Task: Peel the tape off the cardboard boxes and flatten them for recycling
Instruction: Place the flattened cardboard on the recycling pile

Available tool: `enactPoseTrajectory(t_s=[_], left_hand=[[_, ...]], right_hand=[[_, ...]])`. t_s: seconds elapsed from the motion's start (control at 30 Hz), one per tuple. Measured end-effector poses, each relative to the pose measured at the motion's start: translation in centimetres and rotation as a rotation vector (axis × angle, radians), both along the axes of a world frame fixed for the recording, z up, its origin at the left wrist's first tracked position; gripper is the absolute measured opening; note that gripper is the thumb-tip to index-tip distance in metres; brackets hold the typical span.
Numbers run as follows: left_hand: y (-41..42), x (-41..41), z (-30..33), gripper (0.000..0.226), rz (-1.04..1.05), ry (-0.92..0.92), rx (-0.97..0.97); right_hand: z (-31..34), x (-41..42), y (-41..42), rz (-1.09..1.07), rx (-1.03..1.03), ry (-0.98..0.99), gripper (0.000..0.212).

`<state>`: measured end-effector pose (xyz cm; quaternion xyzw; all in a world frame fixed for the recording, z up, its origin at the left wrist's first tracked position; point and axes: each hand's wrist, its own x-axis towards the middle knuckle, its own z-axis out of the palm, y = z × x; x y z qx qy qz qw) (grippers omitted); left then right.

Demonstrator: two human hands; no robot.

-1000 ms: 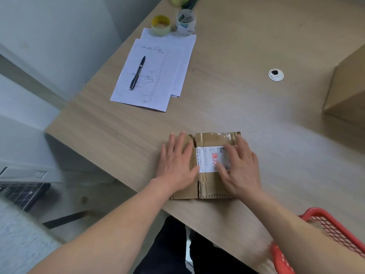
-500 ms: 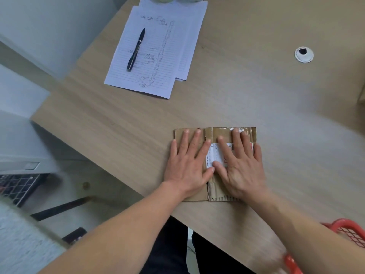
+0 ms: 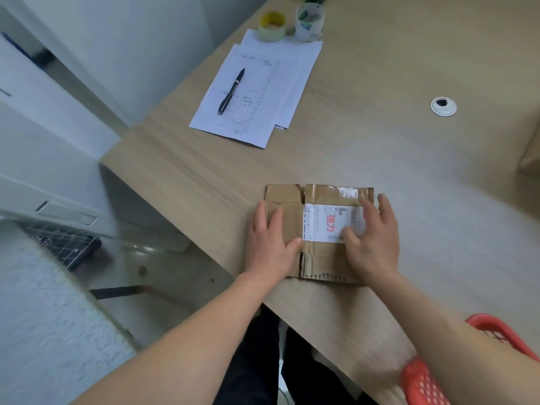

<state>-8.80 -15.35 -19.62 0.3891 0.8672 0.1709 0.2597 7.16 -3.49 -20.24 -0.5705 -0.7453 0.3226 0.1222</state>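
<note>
A small flattened cardboard box (image 3: 317, 258) lies flat near the front edge of the wooden table (image 3: 380, 147). A white shipping label (image 3: 327, 223) with red characters covers its middle, and clear tape (image 3: 344, 192) shines along its far edge. My left hand (image 3: 271, 244) presses flat on the box's left part, fingers straight. On the right part, my right hand (image 3: 372, 239) lies with spread fingers over the label's right end.
Lined sheets (image 3: 257, 92) with a black pen (image 3: 231, 91) lie at the back left, with two tape rolls (image 3: 272, 26) (image 3: 309, 22) behind them. A white cable grommet (image 3: 443, 106) sits at right. Another cardboard box (image 3: 530, 159) is at the right edge, a red basket (image 3: 423, 378) at bottom right.
Both hands have slid apart toward the box's sides, uncovering more of the label. The box stays flat in the same place; the view has shifted.
</note>
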Motion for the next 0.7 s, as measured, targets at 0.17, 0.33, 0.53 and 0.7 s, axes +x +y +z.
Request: enactPoseTrajectory(t_s=[0.17,0.33,0.53,0.7], left_hand=[[-2.8,1.2,1.7,0.082,0.255,-0.152,0.033],[-6.1,0.5,3.8,0.075,0.274,-0.225,0.000],[-12.7,-2.1,5.7,0.077,0.387,-0.160,0.079],[-19.5,-5.0,6.9,0.070,0.528,-0.128,0.168]], right_hand=[[2.6,0.5,-2.2,-0.176,-0.211,0.051,0.066],[4.5,-0.8,-4.6,-0.111,-0.272,0.098,0.073],[6.4,-5.0,-9.2,0.035,-0.246,0.148,0.068],[8.0,-9.2,-14.6,0.094,-0.281,0.246,0.044]])
